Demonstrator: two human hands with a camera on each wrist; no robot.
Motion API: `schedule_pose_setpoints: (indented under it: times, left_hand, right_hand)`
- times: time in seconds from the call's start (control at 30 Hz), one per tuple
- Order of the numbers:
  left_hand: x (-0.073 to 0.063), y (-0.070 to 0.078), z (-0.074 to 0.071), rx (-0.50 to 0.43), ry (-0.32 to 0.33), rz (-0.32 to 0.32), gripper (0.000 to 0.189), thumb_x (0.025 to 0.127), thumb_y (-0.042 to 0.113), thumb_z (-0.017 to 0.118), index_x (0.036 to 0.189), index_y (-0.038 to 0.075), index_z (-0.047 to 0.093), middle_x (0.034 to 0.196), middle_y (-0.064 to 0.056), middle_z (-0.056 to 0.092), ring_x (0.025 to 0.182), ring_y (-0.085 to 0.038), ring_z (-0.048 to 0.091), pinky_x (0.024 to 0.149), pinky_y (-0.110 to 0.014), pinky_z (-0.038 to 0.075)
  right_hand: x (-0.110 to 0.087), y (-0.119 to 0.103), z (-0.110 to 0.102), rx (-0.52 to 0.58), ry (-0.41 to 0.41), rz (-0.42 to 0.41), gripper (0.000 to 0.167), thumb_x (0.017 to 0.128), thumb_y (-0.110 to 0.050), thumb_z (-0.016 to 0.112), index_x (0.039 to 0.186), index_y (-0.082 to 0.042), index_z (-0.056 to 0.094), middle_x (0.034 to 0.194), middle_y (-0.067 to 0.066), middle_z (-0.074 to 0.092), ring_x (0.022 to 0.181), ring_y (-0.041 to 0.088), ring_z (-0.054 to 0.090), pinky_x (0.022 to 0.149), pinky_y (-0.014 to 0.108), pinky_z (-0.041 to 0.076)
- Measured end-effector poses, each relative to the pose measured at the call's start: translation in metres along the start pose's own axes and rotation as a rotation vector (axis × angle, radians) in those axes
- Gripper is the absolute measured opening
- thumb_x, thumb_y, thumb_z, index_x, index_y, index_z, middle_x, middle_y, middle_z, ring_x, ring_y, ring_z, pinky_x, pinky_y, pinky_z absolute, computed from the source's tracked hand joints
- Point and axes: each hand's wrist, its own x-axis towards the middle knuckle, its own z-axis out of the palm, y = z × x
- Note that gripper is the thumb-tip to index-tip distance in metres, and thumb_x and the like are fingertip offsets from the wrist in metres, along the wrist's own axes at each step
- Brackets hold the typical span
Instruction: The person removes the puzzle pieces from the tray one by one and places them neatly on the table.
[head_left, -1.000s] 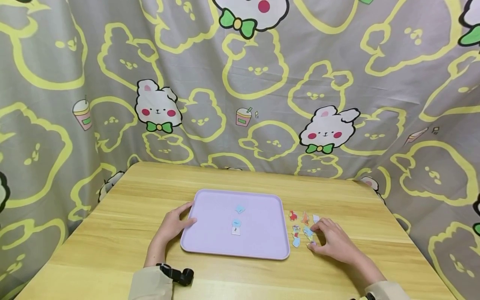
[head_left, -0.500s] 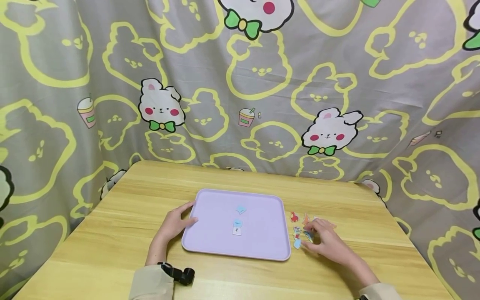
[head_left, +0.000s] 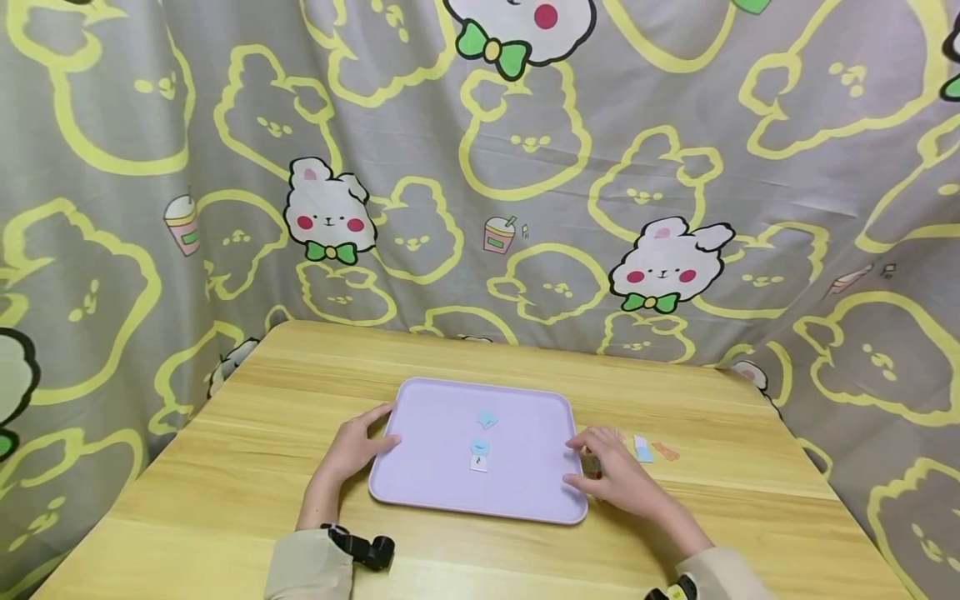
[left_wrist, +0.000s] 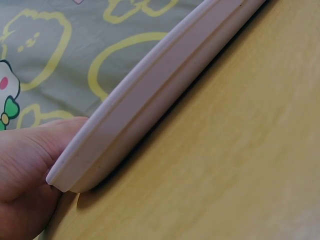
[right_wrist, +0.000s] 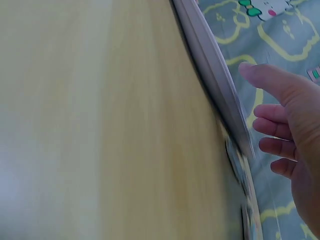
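Note:
A lilac tray [head_left: 435, 475] lies on the wooden table, its outer side wall [left_wrist: 150, 85] close up in the left wrist view. My left hand [head_left: 351, 450] holds its left side, thumb over the rim and fingers along the outside. Over the tray's right edge hovers my right hand [head_left: 617, 468], thumb and fingers apart with nothing visible between them. On the tray are a light-blue cut-out [head_left: 487, 419], a second light-blue cut-out [head_left: 480, 447] and a white square piece [head_left: 478, 463] with a dark mark. My right hand partly covers small colourful pieces [head_left: 592, 467] beside the tray.
Right of my right hand, a white-and-blue piece [head_left: 642, 448] and an orange piece [head_left: 665, 451] lie on the table [head_left: 750, 500]. A grey curtain [head_left: 420, 133] with yellow outlines and white rabbit heads hangs behind the table.
My right hand has moved left from above the loose pieces to the tray's right edge, uncovering the white-and-blue and orange pieces. My left hand stays at the tray. The head view has shifted slightly.

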Motion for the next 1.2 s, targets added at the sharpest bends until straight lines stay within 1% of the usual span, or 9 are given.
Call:
schedule_pose_setpoints:
  times: [0.07, 0.1, 0.17, 0.33, 0.43, 0.63, 0.97, 1.1, 1.2]
  left_hand:
    - [-0.001, 0.0, 0.0, 0.0, 0.002, -0.005, 0.06, 0.092, 0.018, 0.068, 0.147, 0.01, 0.045, 0.151, -0.023, 0.043, 0.143, -0.046, 0.032, 0.118, -0.06, 0.027]
    - [-0.001, 0.0, 0.0, 0.0, 0.002, -0.006, 0.06, 0.092, 0.019, 0.068, 0.147, 0.01, 0.045, 0.151, -0.023, 0.043, 0.143, -0.046, 0.032, 0.119, -0.06, 0.027]
    - [-0.001, 0.0, 0.001, -0.005, 0.002, -0.006, 0.06, 0.092, 0.018, 0.068, 0.147, 0.01, 0.045, 0.151, -0.023, 0.043, 0.143, -0.046, 0.033, 0.118, -0.06, 0.027]
    - [-0.002, 0.0, 0.003, -0.027, 0.007, 0.002, 0.06, 0.092, 0.016, 0.068, 0.147, 0.011, 0.046, 0.151, -0.022, 0.043, 0.143, -0.044, 0.033, 0.118, -0.059, 0.029]
    - [-0.002, 0.001, 0.003, -0.033, 0.011, 0.005, 0.059, 0.091, 0.016, 0.068, 0.146, 0.01, 0.046, 0.151, -0.022, 0.043, 0.143, -0.044, 0.034, 0.118, -0.058, 0.03]
    - [-0.002, 0.003, 0.001, -0.039, 0.017, 0.013, 0.059, 0.091, 0.015, 0.068, 0.146, 0.009, 0.046, 0.151, -0.021, 0.043, 0.143, -0.043, 0.034, 0.118, -0.057, 0.03]
    - [-0.001, 0.001, 0.001, -0.033, 0.019, 0.011, 0.059, 0.091, 0.016, 0.068, 0.146, 0.01, 0.047, 0.15, -0.02, 0.045, 0.143, -0.043, 0.035, 0.119, -0.058, 0.029]
    - [-0.002, 0.001, 0.001, -0.028, 0.026, 0.009, 0.058, 0.091, 0.016, 0.069, 0.145, 0.01, 0.048, 0.149, -0.021, 0.046, 0.142, -0.043, 0.036, 0.118, -0.058, 0.03]
    - [-0.002, 0.001, 0.001, -0.026, 0.032, 0.012, 0.058, 0.091, 0.016, 0.069, 0.145, 0.01, 0.049, 0.149, -0.021, 0.047, 0.142, -0.043, 0.037, 0.118, -0.058, 0.03]
  right_hand:
    - [0.007, -0.005, 0.005, 0.002, -0.011, -0.014, 0.042, 0.08, -0.033, 0.08, 0.11, -0.01, 0.064, 0.105, -0.002, 0.062, 0.098, 0.014, 0.054, 0.085, 0.033, 0.049]
    - [0.011, -0.007, 0.008, 0.009, -0.019, -0.021, 0.043, 0.08, -0.034, 0.08, 0.111, -0.01, 0.064, 0.105, -0.002, 0.062, 0.096, 0.012, 0.053, 0.081, 0.03, 0.049]
    - [0.018, -0.01, 0.014, 0.015, -0.032, -0.044, 0.044, 0.08, -0.035, 0.079, 0.112, -0.01, 0.064, 0.106, -0.002, 0.062, 0.098, 0.012, 0.053, 0.083, 0.03, 0.049]
    - [0.035, -0.019, 0.028, 0.011, -0.072, -0.111, 0.049, 0.08, -0.038, 0.079, 0.117, -0.01, 0.063, 0.11, -0.002, 0.062, 0.101, 0.011, 0.054, 0.088, 0.033, 0.05]
    - [0.044, -0.025, 0.033, 0.002, -0.104, -0.134, 0.055, 0.079, -0.04, 0.079, 0.122, -0.01, 0.063, 0.115, -0.002, 0.062, 0.107, 0.013, 0.054, 0.093, 0.036, 0.051]
    - [0.061, -0.035, 0.041, -0.014, -0.175, -0.165, 0.063, 0.08, -0.044, 0.077, 0.131, -0.01, 0.06, 0.124, 0.002, 0.06, 0.116, 0.018, 0.054, 0.101, 0.043, 0.048]
    - [0.081, -0.046, 0.05, -0.06, -0.303, -0.196, 0.062, 0.083, -0.048, 0.073, 0.133, -0.014, 0.061, 0.124, -0.001, 0.06, 0.116, 0.016, 0.054, 0.103, 0.04, 0.046]
    - [0.089, -0.049, 0.052, -0.074, -0.348, -0.229, 0.061, 0.083, -0.048, 0.072, 0.133, -0.014, 0.061, 0.124, -0.001, 0.059, 0.115, 0.016, 0.052, 0.101, 0.04, 0.046]
    - [0.094, -0.051, 0.054, -0.079, -0.362, -0.263, 0.059, 0.084, -0.046, 0.073, 0.131, -0.013, 0.063, 0.122, -0.001, 0.059, 0.113, 0.015, 0.052, 0.099, 0.038, 0.046]
